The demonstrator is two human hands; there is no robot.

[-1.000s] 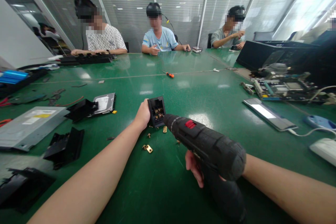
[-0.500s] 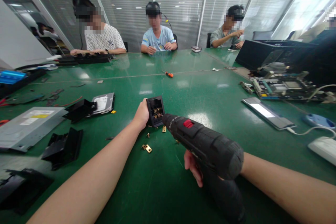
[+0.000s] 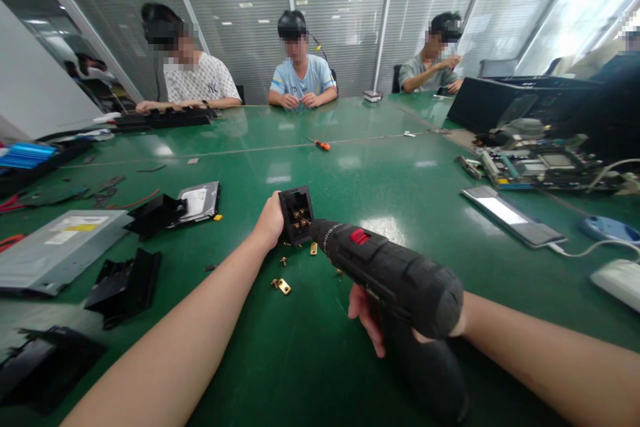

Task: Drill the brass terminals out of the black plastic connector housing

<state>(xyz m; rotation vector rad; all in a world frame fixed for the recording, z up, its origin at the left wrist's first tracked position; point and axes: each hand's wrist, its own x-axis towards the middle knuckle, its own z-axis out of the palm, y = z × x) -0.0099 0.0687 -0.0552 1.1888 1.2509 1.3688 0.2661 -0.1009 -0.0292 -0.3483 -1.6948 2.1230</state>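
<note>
My left hand [image 3: 273,221] is closed on the left side of a small black plastic box [image 3: 309,199], tilted so its open face looks toward me. Brass terminals and screws show inside it. In my right hand [image 3: 367,320] is a black cordless drill [image 3: 395,273] with a red switch on top, gripped by its handle. The chuck points at the box's opening; the bit's tip is hard to make out. Below the box lie a brass plate [image 3: 284,286], a second brass plate [image 3: 313,249] and a small screw [image 3: 284,261].
To the left are a metal drive unit [image 3: 65,247], a hard drive [image 3: 200,201] and black plastic parts [image 3: 125,283]. An orange screwdriver [image 3: 321,145] lies ahead. A phone [image 3: 513,217] and a circuit board [image 3: 550,163] are at right. Several people sit around the green table [image 3: 240,160].
The view has tilted slightly. Both hands keep their grip, with the drill still at the box. Across the table, the middle person's hands have come closer together.
</note>
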